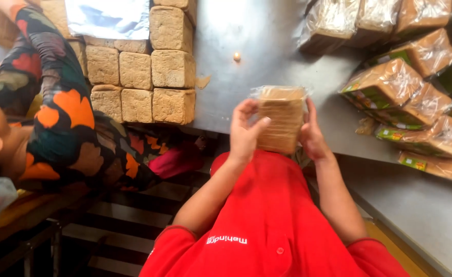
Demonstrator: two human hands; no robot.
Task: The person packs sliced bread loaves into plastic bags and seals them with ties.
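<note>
I hold a stack of sliced brown bread (282,119) in a clear plastic bag upright in front of my red shirt. My left hand (244,132) grips its left side with the thumb across the front. My right hand (312,134) presses against its right side. The loaf hangs over the near edge of the steel table (267,36).
Bare bread loaves (154,77) are stacked at the table's left, beside a foil sheet (108,18). Several bagged loaves (405,87) lie at the right. A person in a patterned orange and dark garment (56,113) sits at my left. A small round crumb (237,56) lies on the table.
</note>
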